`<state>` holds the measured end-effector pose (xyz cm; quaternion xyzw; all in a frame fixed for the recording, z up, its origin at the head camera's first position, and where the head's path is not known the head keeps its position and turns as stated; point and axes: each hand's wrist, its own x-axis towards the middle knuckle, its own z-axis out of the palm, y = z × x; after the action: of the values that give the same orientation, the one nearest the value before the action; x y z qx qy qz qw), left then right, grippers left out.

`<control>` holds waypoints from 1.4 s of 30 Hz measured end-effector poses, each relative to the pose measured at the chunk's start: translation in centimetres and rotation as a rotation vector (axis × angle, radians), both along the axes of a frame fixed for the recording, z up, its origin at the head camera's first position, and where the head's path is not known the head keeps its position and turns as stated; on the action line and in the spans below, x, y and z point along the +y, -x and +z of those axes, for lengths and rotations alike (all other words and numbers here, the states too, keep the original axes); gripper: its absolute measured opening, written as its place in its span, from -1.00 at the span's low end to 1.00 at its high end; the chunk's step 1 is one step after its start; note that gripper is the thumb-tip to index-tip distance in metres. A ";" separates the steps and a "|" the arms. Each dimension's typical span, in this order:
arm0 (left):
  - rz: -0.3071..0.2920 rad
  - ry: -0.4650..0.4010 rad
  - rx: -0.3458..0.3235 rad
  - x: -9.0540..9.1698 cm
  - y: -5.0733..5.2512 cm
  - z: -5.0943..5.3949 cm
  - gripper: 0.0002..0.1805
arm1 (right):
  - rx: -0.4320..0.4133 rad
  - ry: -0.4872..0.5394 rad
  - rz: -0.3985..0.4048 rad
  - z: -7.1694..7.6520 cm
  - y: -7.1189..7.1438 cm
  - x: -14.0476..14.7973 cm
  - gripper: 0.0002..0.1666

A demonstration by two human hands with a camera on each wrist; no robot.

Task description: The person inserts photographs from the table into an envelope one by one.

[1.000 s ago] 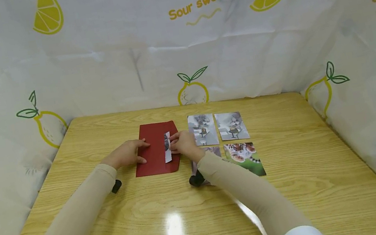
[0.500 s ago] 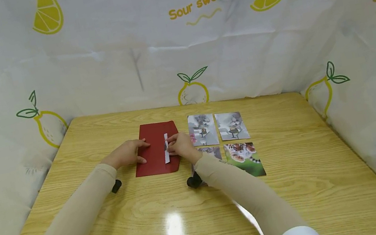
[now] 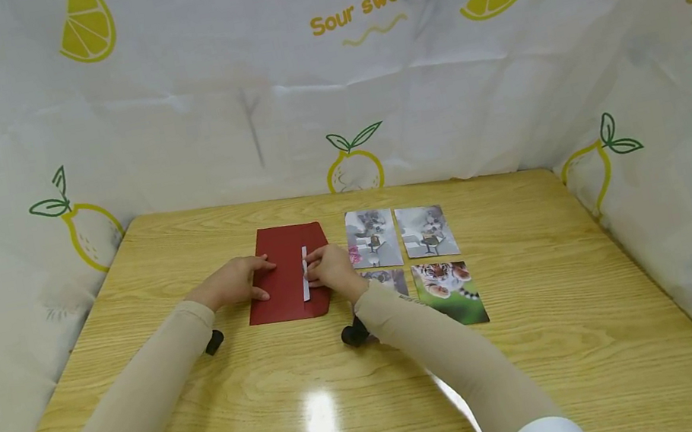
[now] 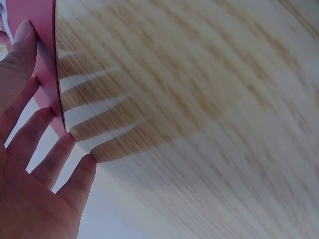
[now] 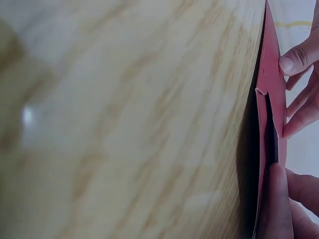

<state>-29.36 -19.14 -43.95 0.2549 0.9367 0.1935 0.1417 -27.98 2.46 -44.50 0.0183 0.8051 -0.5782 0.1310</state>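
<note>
A red envelope lies flat on the wooden table. Only a narrow whitish strip of a picture card sticks out of its opening on the right side; the rest is hidden inside. My right hand pinches that strip between thumb and fingers. In the right wrist view the thumb of the right hand is at the envelope's mouth. On the envelope's left edge rests my left hand, with fingers spread and nearly straight, as the left hand in its wrist view also shows.
Right of the envelope lie two grey picture cards in a back row. In front are a tiger card and another card, partly covered by the right arm. A white curtain with lemon prints surrounds the table.
My right hand has moved slightly left, and the picture card has slid further into the envelope, so its visible strip is narrower. My left hand has stayed in place.
</note>
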 end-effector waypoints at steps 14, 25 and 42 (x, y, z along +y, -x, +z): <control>0.002 -0.001 -0.001 0.0 0.0 0.1 -0.35 | -0.006 -0.010 0.011 0.1 -0.1 0.1 -0.63; -0.014 0.001 0.018 0.1 -0.1 0.2 -0.37 | 0.006 -0.014 0.013 0.0 0.0 0.1 -0.61; -0.005 0.003 0.001 0.2 -0.3 0.6 -0.36 | -0.086 0.125 0.158 2.8 -0.7 1.7 -0.51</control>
<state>-29.03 -18.90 -43.38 0.2571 0.9364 0.1918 0.1420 -27.27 4.21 -41.72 -0.0286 0.7601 -0.6137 0.2117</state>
